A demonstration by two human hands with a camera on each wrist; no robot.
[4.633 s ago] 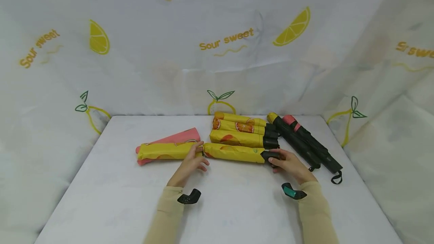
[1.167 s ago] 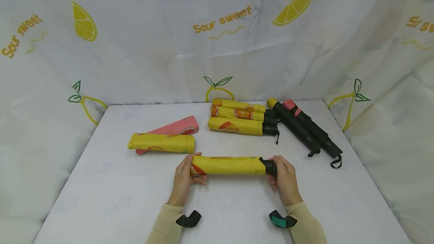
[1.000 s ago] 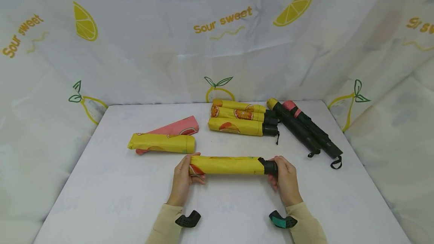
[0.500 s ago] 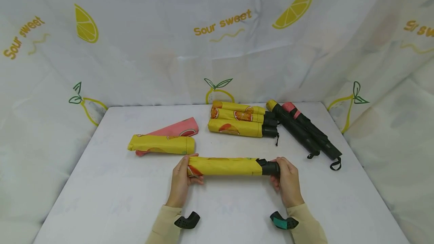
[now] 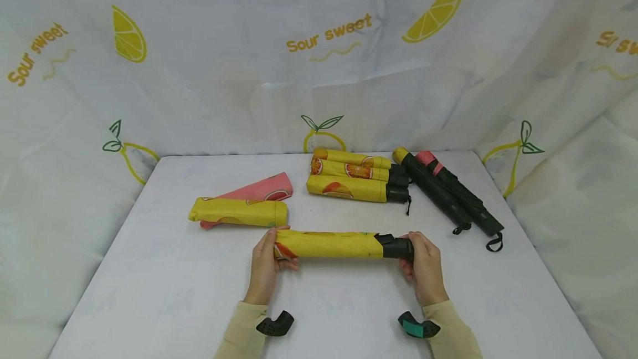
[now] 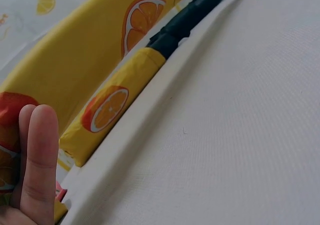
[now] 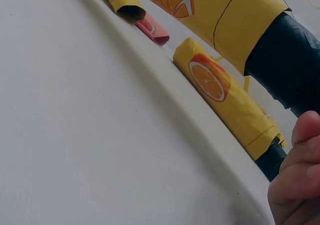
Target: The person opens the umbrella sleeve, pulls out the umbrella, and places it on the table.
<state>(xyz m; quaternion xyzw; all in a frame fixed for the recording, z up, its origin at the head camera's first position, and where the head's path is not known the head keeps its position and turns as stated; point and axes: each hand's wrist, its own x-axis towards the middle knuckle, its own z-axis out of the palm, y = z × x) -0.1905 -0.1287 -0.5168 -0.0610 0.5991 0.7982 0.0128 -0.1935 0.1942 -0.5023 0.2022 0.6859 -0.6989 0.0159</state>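
Above the front half of the table [image 5: 149,292], a folded umbrella [image 5: 397,247] is held crosswise by two hands, with a yellow cover [image 5: 329,244] around all but its black end. The cover's left end is gripped by the left hand [image 5: 264,267], two of whose fingers are kept straight and close together; the black end is gripped by the right hand [image 5: 426,270] with curled fingers, though its thumb cannot be made out. At the table's left, a pink cover [image 5: 259,186] is partly overlapped by a loose cover [image 5: 239,213] in yellow. At the table's back middle, three wrapped umbrellas [image 5: 344,188] are laid side by side, black ends towards the table's right. At the table's back right, two black umbrellas [image 5: 433,190] are laid slantwise. Behind the table, a lemon-printed cloth [image 5: 199,98] is hung.
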